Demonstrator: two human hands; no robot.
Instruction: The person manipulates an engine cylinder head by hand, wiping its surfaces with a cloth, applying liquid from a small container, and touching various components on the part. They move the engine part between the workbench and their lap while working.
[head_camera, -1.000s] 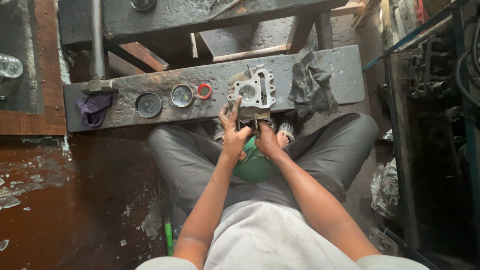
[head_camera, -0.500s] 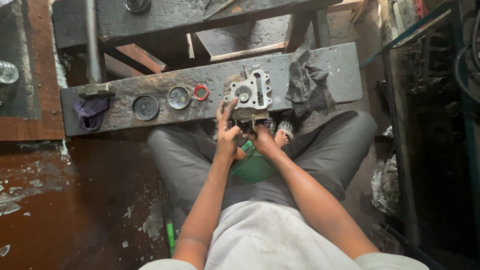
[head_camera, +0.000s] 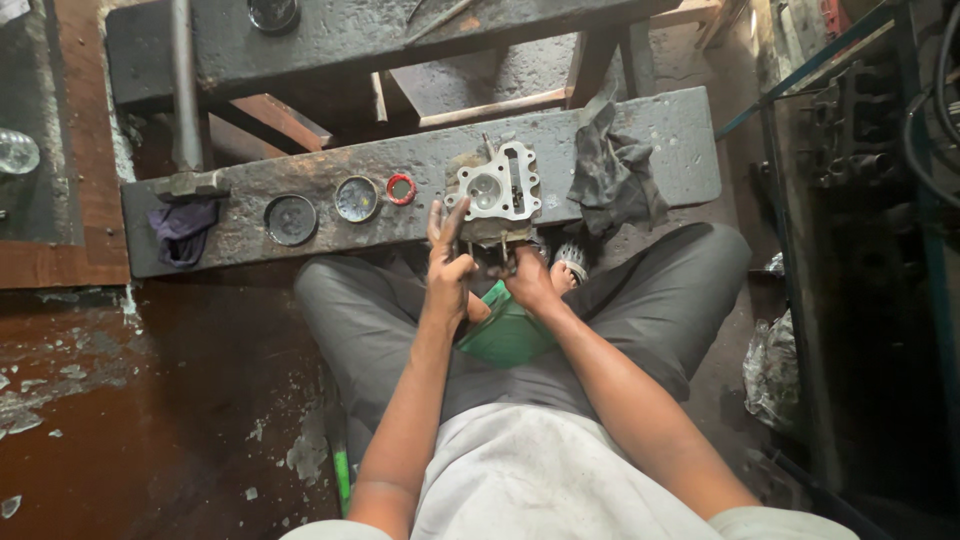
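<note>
Pale grey cast-metal cylinder head with a round bore and bolt holes (head_camera: 493, 192) sat at the near edge of the long grimy grey workbench plank (head_camera: 690, 140), roughly mid-length, overhanging toward the person. Left hand (head_camera: 450, 275) was at its near-left corner: index finger stretched up along the casting's left edge, other fingers curled in; couldn't tell if it actually gripped anything. Right hand (head_camera: 530, 280) was tucked under the casting's near edge, fingers bent and mostly hidden, so its hold was unclear too. Both hands were close together, just above a green plastic container (head_camera: 510, 330) resting in the lap between grey-trousered legs. On the plank left of the head: small red ring-shaped cap (head_camera: 401, 189), then a round silver dial-like disc (head_camera: 356, 199), then a darker round disc (head_camera: 291, 219), all in a row, apart from each other. Right of the head, a crumpled dark grey rag (head_camera: 612, 170) lay just beside it. Far left end: dark purple cloth (head_camera: 185, 230) hanging over the plank's edge, under a vertical grey metal pipe (head_camera: 182, 80). Second dark bench board (head_camera: 350, 35) sat behind. Rust-brown stained floor (head_camera: 130, 400) lay to the left.
</note>
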